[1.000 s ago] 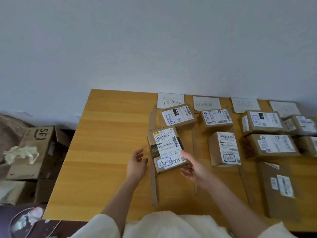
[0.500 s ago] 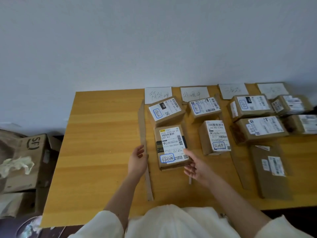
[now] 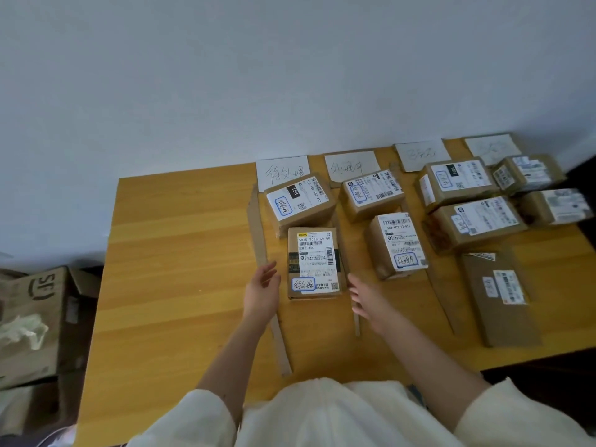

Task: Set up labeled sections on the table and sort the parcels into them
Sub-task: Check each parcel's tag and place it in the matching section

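A brown parcel [image 3: 314, 262] with a white shipping label lies flat in the leftmost section, in front of another parcel [image 3: 300, 201]. My left hand [image 3: 263, 288] is open just left of it, fingers straight, apart from the box. Just right of its near corner my right hand [image 3: 364, 296] is open, not touching it. Handwritten paper labels [image 3: 283, 169] stand along the wall at the head of each section. Cardboard strips [image 3: 258, 227] mark the section borders on the wooden table [image 3: 180, 269].
More parcels fill the sections to the right: two in the second [image 3: 395, 245], several further right, including a long flat one [image 3: 501, 298] near the front edge. On the floor to the left sit open cardboard boxes [image 3: 35, 317] with crumpled paper.
Both hands let go of the near parcel and drew back a little to its sides. The parcel now lies straight in the leftmost section. The camera view shifted left.
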`<act>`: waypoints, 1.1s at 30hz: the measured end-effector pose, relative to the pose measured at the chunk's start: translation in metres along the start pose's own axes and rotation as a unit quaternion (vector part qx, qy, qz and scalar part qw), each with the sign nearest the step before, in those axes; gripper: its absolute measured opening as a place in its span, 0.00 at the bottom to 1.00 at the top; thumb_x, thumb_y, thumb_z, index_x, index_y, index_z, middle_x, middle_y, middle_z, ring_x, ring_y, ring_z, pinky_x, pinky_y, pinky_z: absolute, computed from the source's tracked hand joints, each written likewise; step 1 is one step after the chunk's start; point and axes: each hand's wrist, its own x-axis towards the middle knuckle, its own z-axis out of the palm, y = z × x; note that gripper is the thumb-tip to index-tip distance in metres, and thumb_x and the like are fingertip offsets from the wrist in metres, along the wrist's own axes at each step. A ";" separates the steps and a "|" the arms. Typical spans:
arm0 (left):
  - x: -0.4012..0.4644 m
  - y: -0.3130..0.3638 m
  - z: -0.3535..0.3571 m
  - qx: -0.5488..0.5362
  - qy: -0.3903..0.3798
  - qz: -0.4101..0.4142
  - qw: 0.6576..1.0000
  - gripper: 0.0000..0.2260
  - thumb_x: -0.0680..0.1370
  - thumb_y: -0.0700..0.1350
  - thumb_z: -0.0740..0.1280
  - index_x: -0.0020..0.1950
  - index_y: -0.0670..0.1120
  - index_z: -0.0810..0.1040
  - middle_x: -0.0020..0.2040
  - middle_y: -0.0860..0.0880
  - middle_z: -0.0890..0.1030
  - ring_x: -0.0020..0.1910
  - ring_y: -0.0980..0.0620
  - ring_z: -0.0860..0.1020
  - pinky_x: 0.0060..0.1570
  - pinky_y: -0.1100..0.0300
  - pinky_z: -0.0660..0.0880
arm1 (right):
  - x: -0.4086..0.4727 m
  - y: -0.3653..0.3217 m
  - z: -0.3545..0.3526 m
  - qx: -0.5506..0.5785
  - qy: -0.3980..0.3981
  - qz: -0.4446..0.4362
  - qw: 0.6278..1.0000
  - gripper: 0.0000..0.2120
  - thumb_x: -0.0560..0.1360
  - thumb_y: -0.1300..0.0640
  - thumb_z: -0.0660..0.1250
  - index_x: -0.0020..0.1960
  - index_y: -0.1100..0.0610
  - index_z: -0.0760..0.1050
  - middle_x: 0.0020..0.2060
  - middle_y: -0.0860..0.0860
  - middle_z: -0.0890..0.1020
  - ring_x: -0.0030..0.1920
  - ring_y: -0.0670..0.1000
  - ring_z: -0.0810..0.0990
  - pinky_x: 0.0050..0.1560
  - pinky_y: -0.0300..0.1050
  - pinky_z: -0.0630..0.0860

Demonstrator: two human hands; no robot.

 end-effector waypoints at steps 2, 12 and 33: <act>-0.001 0.001 -0.001 -0.007 -0.012 0.001 1.000 0.16 0.80 0.47 0.64 0.68 0.51 0.73 0.62 0.51 0.78 0.53 0.57 0.75 0.42 0.66 0.70 | 0.007 0.007 -0.002 -0.039 0.052 -0.020 0.998 0.17 0.81 0.53 0.60 0.68 0.58 0.73 0.60 0.52 0.78 0.63 0.54 0.75 0.67 0.55 0.72; -0.007 -0.003 0.007 0.005 -0.058 -0.016 0.998 0.30 0.69 0.55 0.75 0.69 0.54 0.70 0.61 0.52 0.76 0.59 0.51 0.76 0.52 0.54 0.78 | 0.000 0.019 -0.003 -0.139 0.040 0.006 0.990 0.22 0.79 0.55 0.65 0.72 0.56 0.69 0.72 0.50 0.71 0.70 0.55 0.70 0.72 0.52 0.65; -0.016 0.005 0.017 0.037 -0.044 -0.042 0.997 0.29 0.74 0.56 0.70 0.71 0.50 0.66 0.62 0.48 0.77 0.54 0.51 0.79 0.51 0.53 0.79 | -0.020 -0.023 0.000 -0.110 -0.048 -0.093 0.988 0.18 0.82 0.49 0.58 0.71 0.50 0.69 0.57 0.46 0.76 0.61 0.51 0.75 0.61 0.50 0.75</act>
